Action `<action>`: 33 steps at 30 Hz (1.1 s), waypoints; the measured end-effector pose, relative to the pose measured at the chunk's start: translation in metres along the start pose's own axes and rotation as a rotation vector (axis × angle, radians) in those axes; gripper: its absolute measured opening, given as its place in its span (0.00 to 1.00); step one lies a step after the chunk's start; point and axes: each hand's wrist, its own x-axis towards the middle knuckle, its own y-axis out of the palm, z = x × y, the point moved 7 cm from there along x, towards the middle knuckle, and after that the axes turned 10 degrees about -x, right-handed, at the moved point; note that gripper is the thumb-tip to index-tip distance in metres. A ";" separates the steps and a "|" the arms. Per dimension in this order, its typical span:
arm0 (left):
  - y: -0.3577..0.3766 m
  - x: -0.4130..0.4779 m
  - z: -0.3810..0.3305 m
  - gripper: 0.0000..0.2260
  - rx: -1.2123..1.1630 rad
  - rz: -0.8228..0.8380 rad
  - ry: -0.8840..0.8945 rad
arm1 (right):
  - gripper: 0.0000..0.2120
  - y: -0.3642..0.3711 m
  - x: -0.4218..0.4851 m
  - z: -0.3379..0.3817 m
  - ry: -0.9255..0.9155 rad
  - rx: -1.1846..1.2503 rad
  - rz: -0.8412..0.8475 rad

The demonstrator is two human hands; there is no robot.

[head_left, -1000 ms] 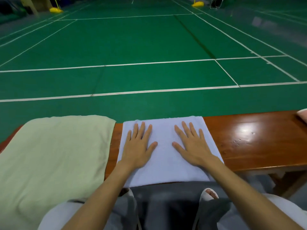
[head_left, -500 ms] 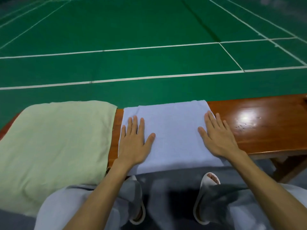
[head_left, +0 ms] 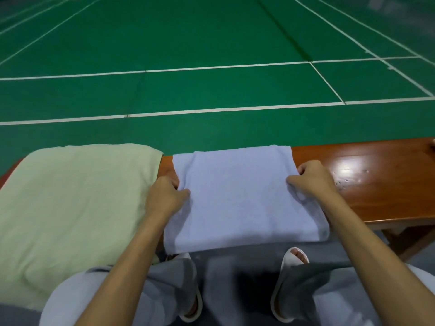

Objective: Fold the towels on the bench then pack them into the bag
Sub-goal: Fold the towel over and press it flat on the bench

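Note:
A light blue towel [head_left: 237, 198] lies flat across the brown wooden bench [head_left: 376, 189], its near edge hanging over the front. My left hand [head_left: 164, 196] pinches the towel's left edge, fingers curled under the cloth. My right hand [head_left: 313, 177] grips the right edge the same way. A larger pale green towel [head_left: 70, 196] is spread on the bench to the left, a narrow strip of wood apart from the blue one. No bag is in view.
Beyond the bench stretches a green court floor [head_left: 211, 43] with white lines. My knees and white slippers [head_left: 289, 278] are below the bench's front edge. A bench leg [head_left: 409, 238] shows at lower right.
Both hands were flat on the blue towel, then slid outward. Now each has closed on a side edge. The view has tilted down slightly.

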 end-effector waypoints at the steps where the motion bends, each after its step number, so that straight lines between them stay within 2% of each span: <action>1: -0.001 0.002 0.001 0.14 -0.030 0.034 -0.026 | 0.13 -0.002 0.002 -0.002 -0.011 0.083 0.016; 4: -0.012 0.000 -0.001 0.16 -0.305 0.099 -0.093 | 0.10 -0.007 0.002 -0.005 -0.033 0.412 0.136; 5: -0.016 -0.002 -0.003 0.15 -0.419 0.132 -0.125 | 0.12 -0.012 -0.002 -0.003 -0.044 0.520 0.169; 8: -0.028 -0.005 -0.012 0.18 -0.657 0.216 -0.165 | 0.32 -0.030 -0.013 0.003 -0.139 0.754 0.250; 11: -0.042 -0.003 -0.017 0.28 -0.714 0.257 -0.082 | 0.34 -0.049 -0.022 0.007 -0.259 0.703 0.330; 13: -0.052 -0.005 -0.023 0.26 -0.624 0.295 0.032 | 0.30 -0.059 -0.030 0.012 -0.346 0.563 0.377; 14: -0.056 -0.005 -0.025 0.22 -0.546 0.291 0.095 | 0.23 -0.064 -0.033 0.016 -0.381 0.473 0.369; 15: -0.060 -0.005 -0.027 0.18 -0.461 0.271 0.148 | 0.16 -0.070 -0.035 0.018 -0.415 0.377 0.336; 17: -0.067 -0.005 -0.028 0.14 -0.318 0.207 0.225 | 0.10 -0.081 -0.031 0.020 -0.457 0.210 0.222; 21: -0.083 -0.006 -0.045 0.10 -0.147 -0.038 0.391 | 0.12 -0.096 -0.018 0.021 -0.476 -0.024 -0.054; 24: -0.099 -0.007 -0.066 0.07 -0.172 -0.229 0.536 | 0.07 -0.114 -0.017 0.030 -0.533 0.088 -0.288; 27: -0.117 -0.015 -0.087 0.04 -0.245 -0.439 0.685 | 0.08 -0.134 -0.023 0.042 -0.610 0.280 -0.497; 30: -0.128 -0.028 -0.094 0.03 -0.240 -0.541 0.794 | 0.07 -0.138 -0.030 0.042 -0.681 0.362 -0.541; 33: -0.120 -0.037 -0.078 0.06 -0.109 -0.451 0.796 | 0.10 -0.124 -0.023 0.023 -0.644 0.350 -0.398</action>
